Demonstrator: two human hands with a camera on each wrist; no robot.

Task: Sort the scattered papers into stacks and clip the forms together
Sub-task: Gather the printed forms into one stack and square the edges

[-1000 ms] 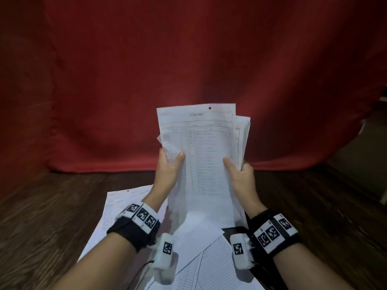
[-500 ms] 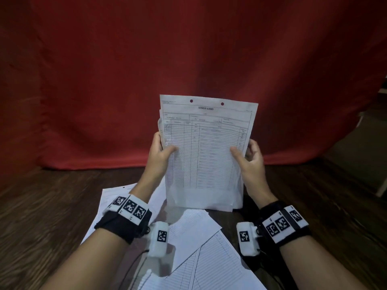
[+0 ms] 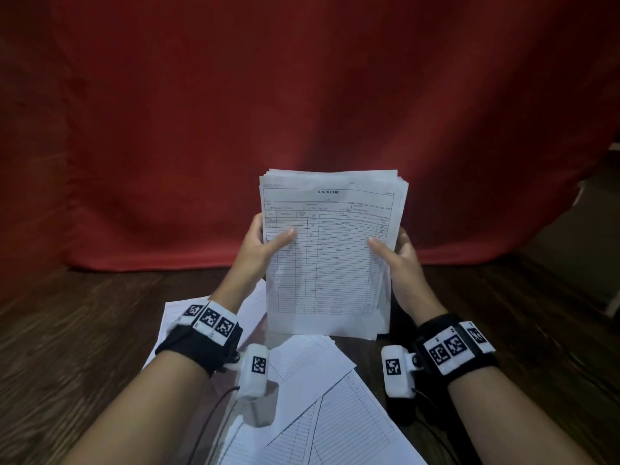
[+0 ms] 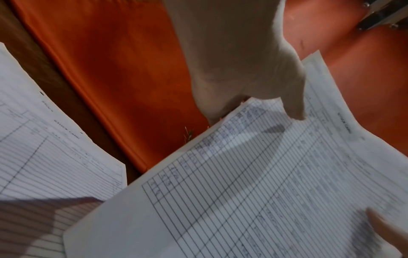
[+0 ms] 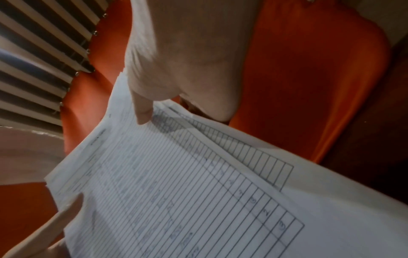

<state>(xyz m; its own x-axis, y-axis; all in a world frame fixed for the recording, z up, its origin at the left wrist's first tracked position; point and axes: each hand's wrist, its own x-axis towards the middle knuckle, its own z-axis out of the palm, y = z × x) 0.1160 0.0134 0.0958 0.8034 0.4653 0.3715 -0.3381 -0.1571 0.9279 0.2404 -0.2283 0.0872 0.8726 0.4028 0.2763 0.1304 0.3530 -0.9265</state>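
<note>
I hold a stack of white ruled forms [image 3: 330, 260] upright above the wooden table; the top sheet is headed STOCK CARD. My left hand [image 3: 265, 243] grips the stack's left edge, thumb on the front. My right hand [image 3: 394, 260] grips the right edge the same way. In the left wrist view the stack of forms [image 4: 264, 183] fills the lower right, with my left hand [image 4: 253, 87] on its edge. In the right wrist view my right hand [image 5: 176, 73] pinches the stack of forms [image 5: 187, 192]. Sheet edges at the top and right are slightly uneven. No clip is visible.
More loose forms [image 3: 315, 401] lie scattered on the dark wooden table [image 3: 84, 347] beneath my forearms, one sheet [image 3: 174, 317] reaching out to the left. A red cloth backdrop [image 3: 302, 112] hangs right behind the table.
The loose, fanned sheets in my hands have been squared into one neater stack, and it has dropped lower toward the table. Both hands kept their hold on the side edges.
</note>
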